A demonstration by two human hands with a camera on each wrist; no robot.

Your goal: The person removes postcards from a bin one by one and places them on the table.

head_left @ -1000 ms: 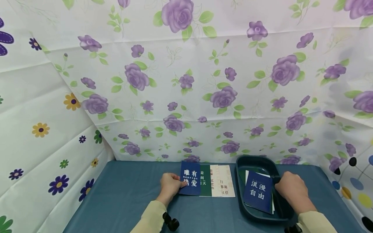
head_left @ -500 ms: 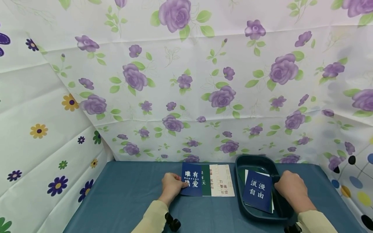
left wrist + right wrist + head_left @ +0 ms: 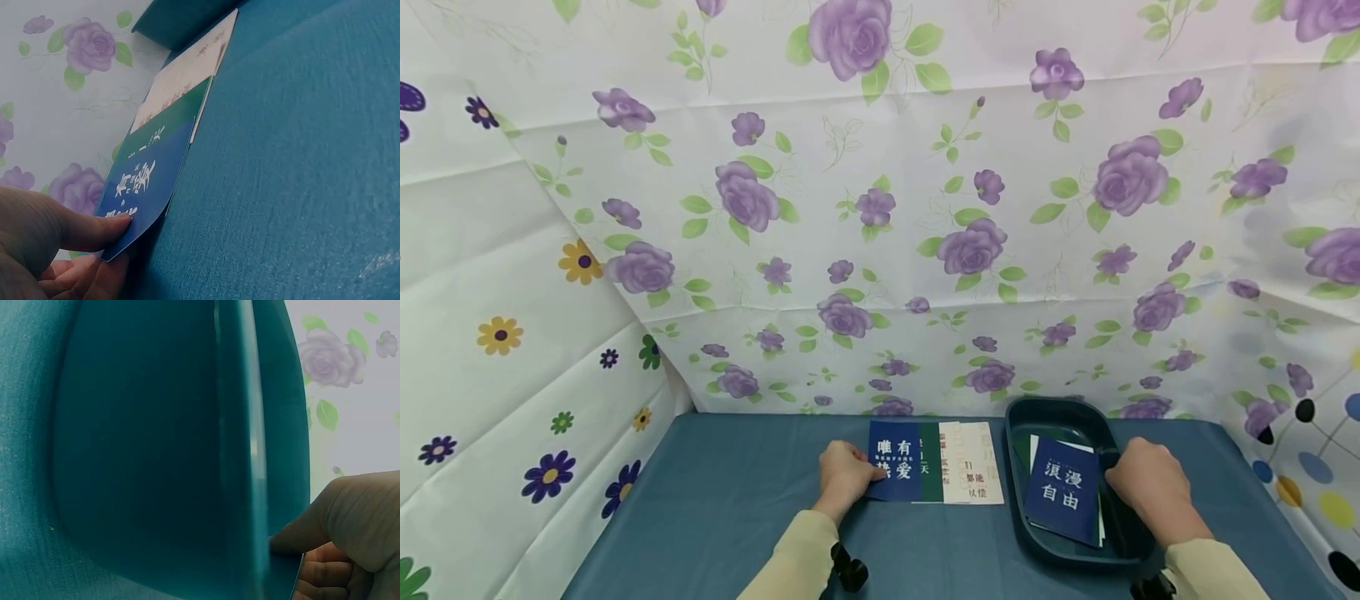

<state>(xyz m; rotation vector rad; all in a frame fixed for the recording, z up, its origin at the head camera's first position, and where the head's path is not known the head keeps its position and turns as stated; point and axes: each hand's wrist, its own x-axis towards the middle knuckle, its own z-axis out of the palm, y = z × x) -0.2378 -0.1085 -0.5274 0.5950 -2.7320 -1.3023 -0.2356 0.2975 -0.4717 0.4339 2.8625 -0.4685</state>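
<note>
A row of overlapping cards lies left of the dark teal tray. At its left end is a blue card with white characters (image 3: 895, 450), lapping over a green card (image 3: 931, 479); cream cards (image 3: 981, 467) lie to the right. My left hand (image 3: 844, 479) pinches the blue card's left edge. In the left wrist view the thumb is on top, other fingers are beneath, and that edge is raised off the cloth. My right hand (image 3: 1153, 483) grips the right rim of the tray (image 3: 144, 456), thumb over the inside. Another blue card (image 3: 1063, 492) tops a stack in the tray.
Dark blue-teal cloth (image 3: 722, 500) covers the table. A white sheet with purple roses (image 3: 865, 200) stands behind it. Flowered sheeting (image 3: 527, 400) rises on the left, and dotted sheeting (image 3: 1326, 467) on the right.
The blue card in my left hand has slid slightly right, covering more of the green card. My left hand moved with it. The right hand and tray stay in place.
</note>
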